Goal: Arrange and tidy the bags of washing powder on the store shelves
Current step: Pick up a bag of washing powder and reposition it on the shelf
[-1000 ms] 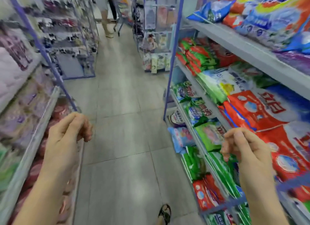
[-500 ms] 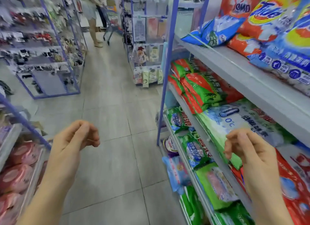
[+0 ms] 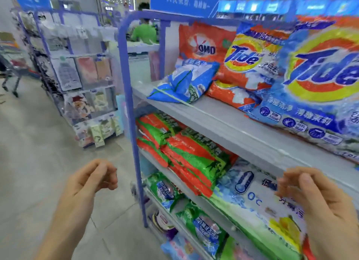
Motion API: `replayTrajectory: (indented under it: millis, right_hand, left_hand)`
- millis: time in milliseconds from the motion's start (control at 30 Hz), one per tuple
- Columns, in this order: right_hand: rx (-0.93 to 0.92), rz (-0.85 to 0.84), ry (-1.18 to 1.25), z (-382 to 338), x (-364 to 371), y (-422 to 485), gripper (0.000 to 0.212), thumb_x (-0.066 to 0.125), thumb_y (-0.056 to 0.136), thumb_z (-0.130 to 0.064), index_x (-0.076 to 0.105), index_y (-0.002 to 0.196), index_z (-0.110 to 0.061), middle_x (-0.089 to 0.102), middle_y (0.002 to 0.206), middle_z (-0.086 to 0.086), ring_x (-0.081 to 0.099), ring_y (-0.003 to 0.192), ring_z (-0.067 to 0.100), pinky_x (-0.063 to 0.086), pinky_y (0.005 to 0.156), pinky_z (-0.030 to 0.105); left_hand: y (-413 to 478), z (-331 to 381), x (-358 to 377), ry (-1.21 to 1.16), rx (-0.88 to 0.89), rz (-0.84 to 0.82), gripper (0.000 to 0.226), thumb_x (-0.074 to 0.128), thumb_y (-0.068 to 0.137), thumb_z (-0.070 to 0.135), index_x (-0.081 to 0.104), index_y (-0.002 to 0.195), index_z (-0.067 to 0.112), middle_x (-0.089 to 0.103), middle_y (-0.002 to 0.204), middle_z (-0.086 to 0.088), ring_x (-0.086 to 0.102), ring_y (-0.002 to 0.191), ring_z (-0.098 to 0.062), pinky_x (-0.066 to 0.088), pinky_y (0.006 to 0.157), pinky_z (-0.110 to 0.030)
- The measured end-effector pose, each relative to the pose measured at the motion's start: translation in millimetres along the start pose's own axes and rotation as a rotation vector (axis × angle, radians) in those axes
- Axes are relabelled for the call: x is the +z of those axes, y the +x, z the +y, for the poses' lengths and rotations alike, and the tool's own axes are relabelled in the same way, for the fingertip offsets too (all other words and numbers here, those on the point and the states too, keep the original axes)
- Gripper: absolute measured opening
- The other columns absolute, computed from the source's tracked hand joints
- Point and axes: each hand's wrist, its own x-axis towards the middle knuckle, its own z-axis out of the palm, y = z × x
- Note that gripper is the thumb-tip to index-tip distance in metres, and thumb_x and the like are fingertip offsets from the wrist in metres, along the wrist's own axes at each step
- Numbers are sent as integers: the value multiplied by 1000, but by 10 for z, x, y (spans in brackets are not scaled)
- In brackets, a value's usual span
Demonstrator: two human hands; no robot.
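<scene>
Blue bag (image 3: 184, 83): slumped and askew at the left end of the top shelf (image 3: 223, 120), one corner over the front edge; I judge it the plainest thing left to straighten.
Top shelf: an orange OMO bag (image 3: 202, 42) stands at the back near the left end. The Tide bags (image 3: 250, 65) lean on each other to its right, the nearest one tipped over the front edge.
Second shelf (image 3: 227, 221): red-and-green bags (image 3: 186, 155) are stacked at the left end, fanning forward; a pale 0°C bag (image 3: 248, 197) lies to their right.
Green bags (image 3: 167, 190): one level down, flat, overlapping unevenly.
Left grip (image 3: 91, 180): loosely curled, holding nothing, over the aisle floor (image 3: 38, 143), well apart from the shelves.
Right grip (image 3: 318, 199): loosely curled, empty as far as I can see, in front of the pale 0°C bag.
Progress: early, I'd say; nothing in hand, and most rows look untidy.
</scene>
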Motion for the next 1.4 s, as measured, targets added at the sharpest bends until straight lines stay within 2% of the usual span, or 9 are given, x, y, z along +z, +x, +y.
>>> replayTrajectory:
  millis: [200,367,633,800,900,1000,1133,1267,1400]
  right_hand:
    - [-92,156,-120,-148,752,242,49,56,68,-77,68,81,-31,67,76,-8,62,69,7,52,65,15]
    - [-267,95,-405,-83,1462,804,9,55,84,-42,61,82,-34,64,80,-8,60,75,8,50,65,22]
    - [-1165,-264,-1435,-49,2398,1802,40,67,79,-20,63,118,-11,65,121,6,59,112,29,36,99,41]
    - [-608,-668,-2036,71,2463,2155,84,56,89,-47,4,151,-24,6,159,5,12,145,25,5,117,45]
    - [-522,-623,-2024,162,2376,2279,76,58,85,-52,24,146,-24,33,150,0,35,133,23,17,112,43]
    - [-682,-484,-1973,231,2371,2363,39,67,83,-41,59,117,-24,68,108,-4,62,97,19,36,89,35]
    - [-512,-290,-1784,151,2513,2485,17,54,89,-19,63,103,-20,69,92,2,63,89,26,25,70,31]
    - [-503,-130,-1735,24,2746,2646,14,52,92,-20,62,101,-20,66,91,2,61,87,26,30,63,31]
    - [-464,-55,-1695,-56,2974,2783,11,54,92,-17,62,101,-18,66,95,3,62,92,28,31,63,30]
  left_hand:
    - [1143,2,-141,-54,47,-255,62,64,51,83,69,73,25,61,62,3,56,58,-11,49,58,-20]
    - [1617,-75,-164,-89,73,-377,64,63,52,84,68,73,24,60,60,0,56,57,-13,48,59,-20]
    - [1916,-265,-96,-177,37,-474,68,66,48,83,69,72,19,59,60,-5,54,55,-14,47,56,-19]
    - [1993,-322,-60,-183,63,-539,70,66,51,82,68,74,16,58,58,-4,54,54,-12,47,55,-17]
    - [2006,-329,-36,-219,45,-551,47,67,67,63,68,73,16,57,56,-6,52,53,-15,46,53,-18]
    - [2054,-397,8,-266,-5,-536,23,56,89,25,68,70,19,55,54,-7,50,51,-17,44,51,-20]
    - [2127,-412,25,-300,-5,-595,68,75,45,77,67,75,17,56,56,-8,53,51,-15,46,52,-19]
    - [2190,-385,48,-277,29,-597,68,74,45,77,66,75,16,55,56,-9,53,51,-14,45,51,-19]
    - [2217,-361,62,-274,38,-593,16,67,85,16,66,70,20,54,55,-11,51,51,-15,45,51,-19]
